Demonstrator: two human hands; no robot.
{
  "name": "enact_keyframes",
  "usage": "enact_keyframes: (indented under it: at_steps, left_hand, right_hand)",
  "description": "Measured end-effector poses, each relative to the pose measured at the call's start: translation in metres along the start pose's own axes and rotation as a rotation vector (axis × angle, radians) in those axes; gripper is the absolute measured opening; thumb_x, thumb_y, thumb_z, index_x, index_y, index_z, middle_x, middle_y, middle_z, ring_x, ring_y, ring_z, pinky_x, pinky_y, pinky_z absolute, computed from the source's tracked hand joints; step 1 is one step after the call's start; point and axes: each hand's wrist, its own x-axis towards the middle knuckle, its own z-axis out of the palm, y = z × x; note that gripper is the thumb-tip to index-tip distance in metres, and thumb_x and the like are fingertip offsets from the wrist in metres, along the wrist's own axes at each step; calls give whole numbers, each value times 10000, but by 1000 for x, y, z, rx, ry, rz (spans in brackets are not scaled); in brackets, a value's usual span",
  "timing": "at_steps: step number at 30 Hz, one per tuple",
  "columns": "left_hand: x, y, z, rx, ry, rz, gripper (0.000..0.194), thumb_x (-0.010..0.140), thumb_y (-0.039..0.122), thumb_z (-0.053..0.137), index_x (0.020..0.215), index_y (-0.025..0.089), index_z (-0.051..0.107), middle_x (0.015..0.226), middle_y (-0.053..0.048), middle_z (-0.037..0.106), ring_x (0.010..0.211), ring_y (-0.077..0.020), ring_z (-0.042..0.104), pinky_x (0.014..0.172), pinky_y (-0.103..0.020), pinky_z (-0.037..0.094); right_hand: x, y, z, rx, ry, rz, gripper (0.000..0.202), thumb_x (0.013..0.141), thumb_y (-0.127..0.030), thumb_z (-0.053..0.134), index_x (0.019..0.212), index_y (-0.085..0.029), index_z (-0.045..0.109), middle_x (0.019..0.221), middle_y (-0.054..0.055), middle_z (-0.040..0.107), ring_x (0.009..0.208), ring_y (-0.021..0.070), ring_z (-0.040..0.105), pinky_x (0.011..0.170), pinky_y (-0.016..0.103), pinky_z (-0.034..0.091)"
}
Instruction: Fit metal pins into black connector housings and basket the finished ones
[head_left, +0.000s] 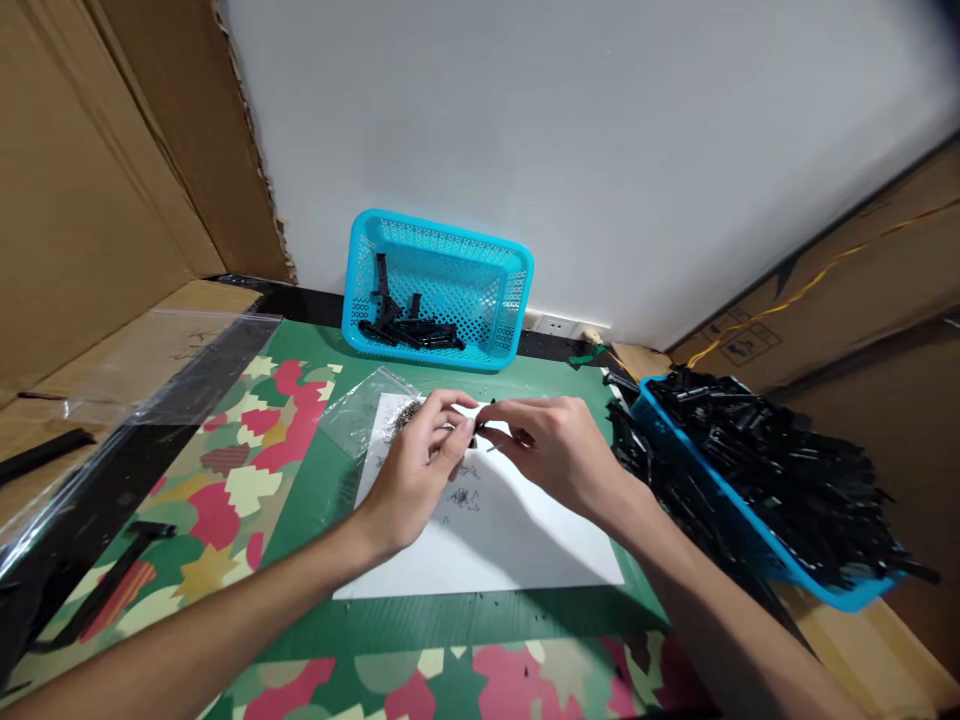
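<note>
Over a white sheet of paper, my left hand and my right hand meet at the fingertips. Both pinch a small black plastic part, mostly covered by the fingers, so its exact kind cannot be made out. Below them on the paper lies a small heap of tiny dark wire-like pieces, perhaps springs. A clear plastic bag sits left of my left hand, with more small metal pieces by its edge, partly behind that hand.
A blue basket holding several black parts leans near the wall. At right, another blue basket is heaped with black plastic parts, some spilling beside it. A black T-shaped part lies at left. Cardboard flanks the table.
</note>
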Motion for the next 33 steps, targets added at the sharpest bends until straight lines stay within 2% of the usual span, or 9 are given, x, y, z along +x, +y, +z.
enact_keyframes:
  at_steps: [4, 6, 8, 10, 12, 19, 25, 28, 33]
  left_hand:
    - [0, -6, 2, 27, 20, -26, 275, 1040, 467, 588, 1126, 206, 579, 921, -6, 577, 676, -113, 504, 614, -242, 411]
    - [2, -11, 0, 39, 30, -25, 259, 1034, 457, 593, 1071, 201, 580, 909, 1, 551, 666, -109, 482, 608, -240, 399]
    - [3, -15, -1, 35, 42, -27, 247, 1040, 449, 579, 1079, 205, 570, 892, 8, 534, 658, -111, 472, 600, -242, 386]
    - [3, -19, -3, 33, 58, -27, 228, 1045, 432, 571, 1104, 212, 564, 897, 8, 537, 671, -117, 471, 617, -250, 385]
    - [3, -22, -3, 50, 69, -24, 207, 1048, 412, 567, 1112, 215, 574, 898, 7, 532, 691, -124, 466, 636, -257, 379]
    - [4, -25, -3, 95, 71, 0, 195, 1052, 403, 553, 1084, 216, 599, 890, 2, 523, 729, -140, 463, 662, -265, 363]
    - [3, -20, -1, 88, 68, -9, 200, 1090, 400, 502, 1071, 213, 570, 845, 13, 517, 730, -135, 455, 685, -267, 368]
    - [2, -17, 2, 24, 47, -12, 217, 1115, 416, 450, 1071, 218, 528, 895, 6, 558, 719, -122, 477, 671, -269, 376]
    - [-1, -12, 4, -18, -110, -70, 231, 1126, 449, 414, 1076, 236, 486, 937, 3, 605, 728, -126, 524, 667, -283, 395]
  right_hand:
    - [-23, 15, 4, 107, 68, 124, 196, 975, -293, 697, 1133, -216, 783, 626, -38, 585, 522, 106, 409, 552, 257, 320]
    - [-31, 20, 5, 196, 60, 194, 164, 976, -337, 704, 1034, -206, 785, 591, -56, 488, 530, 110, 362, 541, 259, 302]
    - [-37, 21, 9, 297, -46, 226, 184, 986, -350, 691, 930, -201, 782, 592, -57, 449, 543, 111, 348, 533, 258, 287]
    - [-40, 18, 16, 368, -176, 231, 179, 987, -328, 686, 914, -203, 791, 601, -56, 444, 551, 108, 357, 528, 252, 279]
    - [-41, 15, 24, 387, -232, 234, 139, 973, -298, 700, 954, -211, 807, 604, -60, 448, 550, 105, 370, 533, 247, 281]
    - [-42, 15, 42, 383, -273, 259, 122, 954, -243, 704, 1000, -250, 817, 636, -49, 550, 560, 107, 471, 554, 249, 305]
    - [-41, 13, 36, 368, -321, 248, 90, 945, -194, 689, 907, -221, 765, 638, -56, 539, 564, 104, 443, 560, 254, 289]
    - [-41, 13, 29, 479, -278, 260, 89, 984, -241, 659, 917, -205, 705, 653, -59, 482, 593, 107, 408, 560, 252, 279]
    - [-42, 17, 24, 884, -62, 343, 194, 1037, -391, 628, 956, -216, 605, 635, -78, 377, 580, 106, 269, 527, 266, 206]
